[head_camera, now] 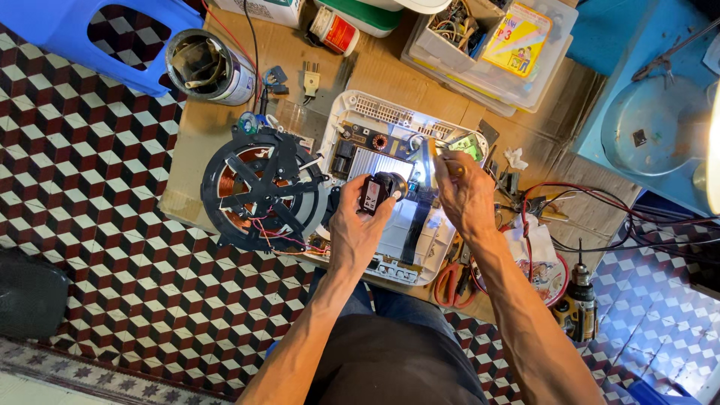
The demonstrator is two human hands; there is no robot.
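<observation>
**Head view: opened appliance on a low wooden counter, both hands at work**

Item 1. Left hand (358, 225): fingers closed round a small black cylindrical device with a dark front face (379, 191), held over the middle of the opened white plastic appliance base (420, 247), apparently aimed at the circuitry below.

Item 2. Right hand (466, 196): clamped on a wooden-handled tool (448, 166), its tip pointing at the green circuit board (466, 146) in the base's far corner; the grip reads as steadying for fine work. A bright glare near the tip hides the contact point.

Item 3. Black spoked frame carrying a copper wire coil (259, 187): lies flat just left of the base, joined to it by thin coloured wires, seemingly swung aside to expose the board.

Item 4. Surroundings: open metal tin (211, 66), clear plastic parts box (495, 56), red-handled pliers (448, 285), cordless drill (576, 300) and tangled red and black leads (600, 202) ring the worn wooden counter (390, 71). Floor (90, 195): maroon, black and white cube-pattern tiles. Blue plastic stool (67, 30) stands at the far left.
</observation>
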